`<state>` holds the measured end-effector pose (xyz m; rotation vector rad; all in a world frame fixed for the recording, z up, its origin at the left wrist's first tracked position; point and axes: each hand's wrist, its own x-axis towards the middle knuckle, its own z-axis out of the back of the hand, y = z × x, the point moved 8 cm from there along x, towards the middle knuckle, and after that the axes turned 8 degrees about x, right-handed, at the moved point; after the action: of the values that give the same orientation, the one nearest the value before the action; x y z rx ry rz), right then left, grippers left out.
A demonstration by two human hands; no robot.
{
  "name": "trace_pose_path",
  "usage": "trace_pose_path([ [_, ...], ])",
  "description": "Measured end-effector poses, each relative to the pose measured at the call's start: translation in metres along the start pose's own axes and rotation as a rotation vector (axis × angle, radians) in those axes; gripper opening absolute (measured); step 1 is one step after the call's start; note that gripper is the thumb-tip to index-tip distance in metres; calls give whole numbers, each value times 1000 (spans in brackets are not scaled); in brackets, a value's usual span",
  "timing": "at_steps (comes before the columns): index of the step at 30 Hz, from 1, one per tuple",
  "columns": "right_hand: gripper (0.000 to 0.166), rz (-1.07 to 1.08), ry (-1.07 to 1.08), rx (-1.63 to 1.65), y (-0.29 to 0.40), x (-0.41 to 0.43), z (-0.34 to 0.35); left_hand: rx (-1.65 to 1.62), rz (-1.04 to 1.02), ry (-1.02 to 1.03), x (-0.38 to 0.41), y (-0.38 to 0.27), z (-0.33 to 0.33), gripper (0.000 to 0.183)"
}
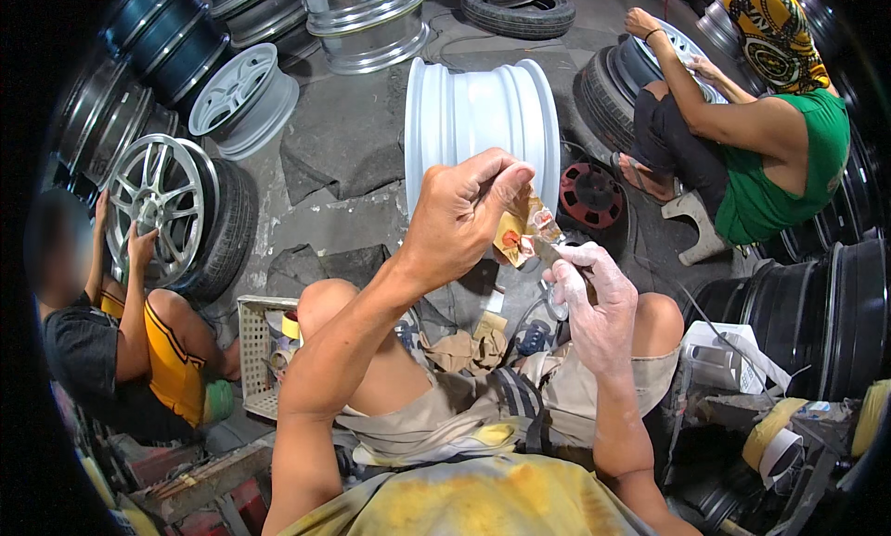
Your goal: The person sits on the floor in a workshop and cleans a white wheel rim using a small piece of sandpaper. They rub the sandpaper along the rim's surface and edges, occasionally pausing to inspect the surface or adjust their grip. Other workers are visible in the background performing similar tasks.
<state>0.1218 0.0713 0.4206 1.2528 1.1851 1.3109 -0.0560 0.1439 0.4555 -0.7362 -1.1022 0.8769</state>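
Before my knees, a light grey wheel rim (pixel 480 111) lies on its side, its barrel facing me. My left hand (pixel 477 209) pinches the upper part of a small, crumpled piece of tan paper or packet (pixel 518 237) with orange-red and whitish patches. On its lower right, my right hand (pixel 598 292), dusted white, grips a small thin tool or strip (pixel 546 250) that touches the piece; its exact kind is unclear. Both hands are raised between my knees and the rim. Crumpled brown paper (pixel 463 348) lies on the floor between my feet.
A plastic basket (pixel 259 397) with tape rolls stands left of my knee. A person (pixel 132 341) sits left at a spoked wheel (pixel 156 209); another (pixel 779 146) sits right at a rim on a tyre. Stacked rims, cables and a red-and-black round object (pixel 592 195) surround the floor.
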Motion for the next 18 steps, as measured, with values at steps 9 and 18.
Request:
trace_pose_path([
  [9,23,348,-4,-105,29,-6,6,-393,200,-3,5,13,-5,31],
  [18,37,637,-150,-427,34,-12,-9,-560,462,-13,-7,37,-21,34],
])
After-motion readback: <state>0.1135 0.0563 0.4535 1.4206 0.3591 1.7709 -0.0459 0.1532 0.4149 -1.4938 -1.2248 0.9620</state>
